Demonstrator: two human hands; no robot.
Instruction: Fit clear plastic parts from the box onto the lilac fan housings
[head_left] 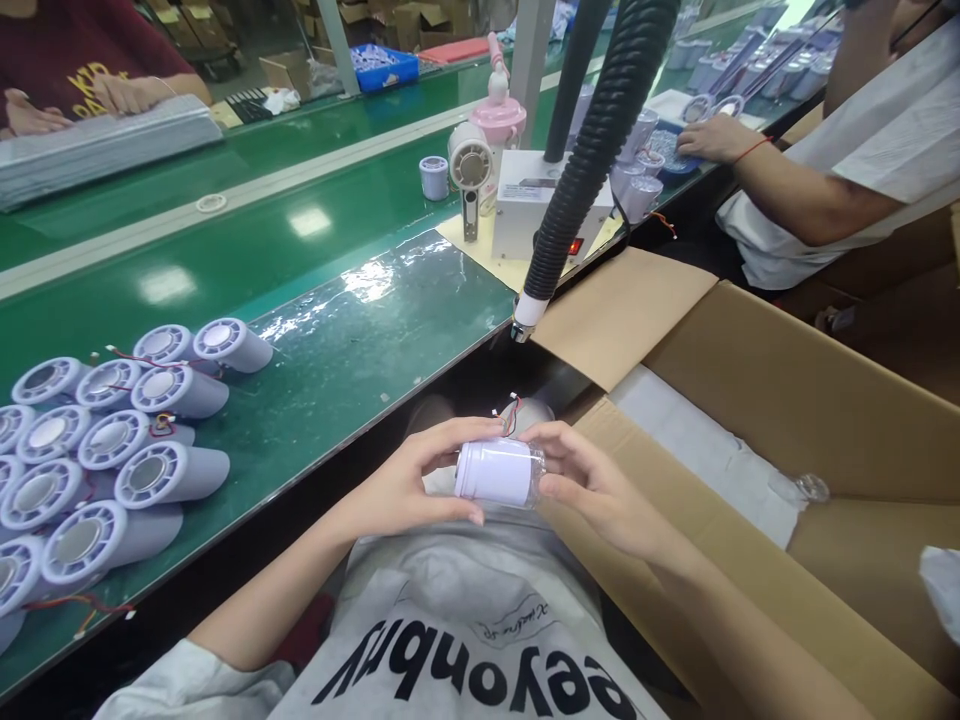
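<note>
Over my lap, a lavender cylindrical housing (pixel 495 474) lies on its side between my two hands. My left hand (pixel 420 475) wraps round its left end, fingers above and thumb below. A clear plastic cap or cup (pixel 537 474) sits at the housing's right end, and my right hand (pixel 581 480) grips it with bent fingers. Thin red and black wires with a small white connector (pixel 512 405) stick up behind the housing. Several similar lavender housings (pixel 172 472) with round vented ends stand or lie grouped on the green bench to the left.
A black flexible hose (pixel 570 190) with a metal tip hangs ahead of my hands. Behind it are a white box (pixel 525 215) and a handheld fan (pixel 471 170). An open carton (pixel 795 400) stands at my right. Co-workers sit across the bench and at the right, one hand (pixel 720 138) near parts.
</note>
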